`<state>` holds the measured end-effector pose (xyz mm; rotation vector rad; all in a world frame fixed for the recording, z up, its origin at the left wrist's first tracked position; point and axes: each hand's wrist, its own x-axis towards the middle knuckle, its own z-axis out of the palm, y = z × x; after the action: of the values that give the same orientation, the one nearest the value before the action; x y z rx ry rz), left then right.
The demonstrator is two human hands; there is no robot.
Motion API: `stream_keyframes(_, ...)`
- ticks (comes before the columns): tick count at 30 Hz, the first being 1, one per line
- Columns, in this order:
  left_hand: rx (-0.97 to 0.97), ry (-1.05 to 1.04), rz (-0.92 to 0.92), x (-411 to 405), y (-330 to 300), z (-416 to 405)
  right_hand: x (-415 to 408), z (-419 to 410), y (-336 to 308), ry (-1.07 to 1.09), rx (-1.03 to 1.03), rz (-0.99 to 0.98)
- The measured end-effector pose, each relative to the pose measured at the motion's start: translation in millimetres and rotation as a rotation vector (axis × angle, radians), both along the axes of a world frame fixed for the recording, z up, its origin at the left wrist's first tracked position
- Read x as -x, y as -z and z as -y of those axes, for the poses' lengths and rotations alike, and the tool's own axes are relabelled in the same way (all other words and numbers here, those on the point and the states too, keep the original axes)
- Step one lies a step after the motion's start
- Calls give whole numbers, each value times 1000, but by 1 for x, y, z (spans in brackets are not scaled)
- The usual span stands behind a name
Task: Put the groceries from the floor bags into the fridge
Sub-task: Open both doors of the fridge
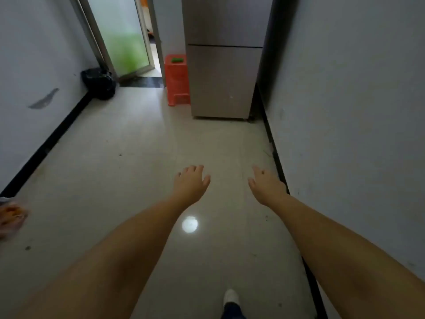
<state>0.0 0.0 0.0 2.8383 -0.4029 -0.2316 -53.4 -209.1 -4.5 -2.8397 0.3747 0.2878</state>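
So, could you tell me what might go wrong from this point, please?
1. Both fridge doors are closed, and the left hand and right hand hold nothing; arriving later with both full would leave no hand for the door.
2. The orange stool stands right beside the fridge and could be knocked.
3. The bag lies at the left edge, easy to overlook.
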Motion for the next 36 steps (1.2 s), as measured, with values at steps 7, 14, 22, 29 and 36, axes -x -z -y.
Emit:
stream_keyframes(7, 12, 90, 28, -125, -14, 94, -103, 89, -13, 95, -13, 38)
stream_keyframes(14, 99, 41, 5, -269, -46, 177, -248, 199, -33, 119, 52, 0)
stream_keyframes(22, 155, -100, -6, -440, -46, 192, -422, 241, -43, 30, 19, 25)
stream_keyframes(29, 189, -41, 29, -623, -70, 244, -609, 264, -58, 6, 12, 71)
stream_keyframes(36, 281, 36, 34, -800, -115, 327, -757, 327, -94, 90, -70, 141)
